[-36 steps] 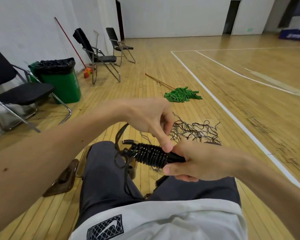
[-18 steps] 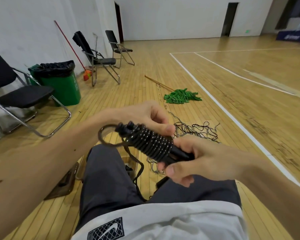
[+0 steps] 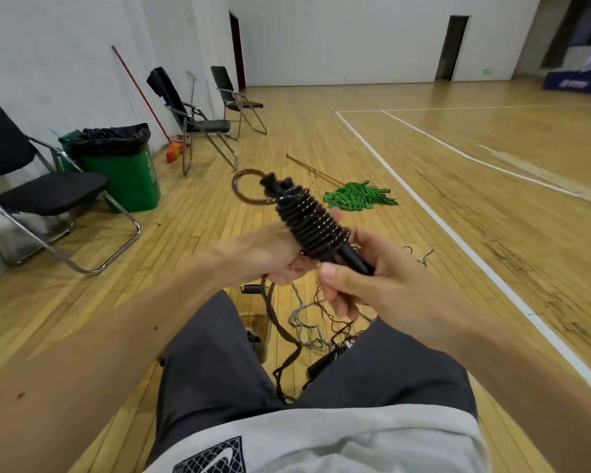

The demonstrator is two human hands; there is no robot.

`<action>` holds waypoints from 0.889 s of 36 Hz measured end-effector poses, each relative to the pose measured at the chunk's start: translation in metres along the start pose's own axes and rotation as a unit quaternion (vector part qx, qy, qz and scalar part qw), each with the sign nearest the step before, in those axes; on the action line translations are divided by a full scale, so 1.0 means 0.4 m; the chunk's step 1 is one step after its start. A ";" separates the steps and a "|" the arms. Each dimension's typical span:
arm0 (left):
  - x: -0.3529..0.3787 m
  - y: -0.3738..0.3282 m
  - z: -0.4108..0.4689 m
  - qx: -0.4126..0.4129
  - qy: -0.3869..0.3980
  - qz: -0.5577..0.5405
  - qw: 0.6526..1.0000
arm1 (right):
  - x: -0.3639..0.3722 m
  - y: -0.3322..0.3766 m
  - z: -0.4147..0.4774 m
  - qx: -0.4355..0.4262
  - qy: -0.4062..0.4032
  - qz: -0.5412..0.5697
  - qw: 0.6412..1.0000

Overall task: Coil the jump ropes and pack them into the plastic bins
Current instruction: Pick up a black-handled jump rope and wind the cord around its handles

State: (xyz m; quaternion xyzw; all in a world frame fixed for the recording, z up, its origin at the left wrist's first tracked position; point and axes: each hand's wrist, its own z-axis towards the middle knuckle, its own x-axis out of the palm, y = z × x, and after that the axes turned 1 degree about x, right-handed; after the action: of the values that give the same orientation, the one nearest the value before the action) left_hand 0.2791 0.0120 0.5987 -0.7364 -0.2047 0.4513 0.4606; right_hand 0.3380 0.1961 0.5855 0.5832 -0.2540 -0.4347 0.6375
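Jump rope: black, wound in tight turns round its handles. It is held up over the lap and tilted, with the top end leaning left and away. A loop of rope stands out from the top end. A loose tail hangs from under the left hand to the floor between the knees.

Right hand: fingers and thumb curled round the bare handle end at the coil's lower right.

Left hand: behind and under the coil, fingers curled on the rope; one fingertip shows past the coil's far side.

Bin: clear plastic, on the floor between the knees, partly hidden by the left leg; contents unclear.

Tangle: thin grey and dark cords on the floor, just beside the bin.

Mop: green head, wooden stick, lying farther off.

Trash can: green with a black liner, by the left wall.

Chairs: black folding chairs along the same wall.
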 end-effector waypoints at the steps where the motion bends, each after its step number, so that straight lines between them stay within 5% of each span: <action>1: 0.005 -0.007 -0.005 -0.011 -0.014 -0.023 1.000 | 0.000 -0.003 0.005 0.002 -0.015 0.001 1.000; 8: 0.035 -0.009 -0.011 -0.084 -0.049 -0.085 0.992 | -0.008 -0.041 0.022 0.027 -0.092 -0.007 0.995; 16: 0.059 0.015 -0.029 -0.020 -0.001 -0.119 0.993 | -0.033 -0.076 0.046 0.037 -0.180 -0.006 0.983; 22: 0.061 0.016 -0.035 0.030 -0.041 0.139 0.989 | -0.059 -0.097 0.052 0.094 -0.167 -0.031 0.981; 32: 0.023 -0.036 -0.058 0.087 -0.043 0.492 0.865 | -0.065 -0.085 0.056 0.160 -0.078 -0.121 0.977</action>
State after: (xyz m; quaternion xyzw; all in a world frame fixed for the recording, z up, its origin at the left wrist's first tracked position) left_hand 0.3050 0.0143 0.6108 -0.6780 0.2048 0.6668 0.2317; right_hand 0.2978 0.2086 0.5617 0.6684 -0.2962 -0.5066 0.4570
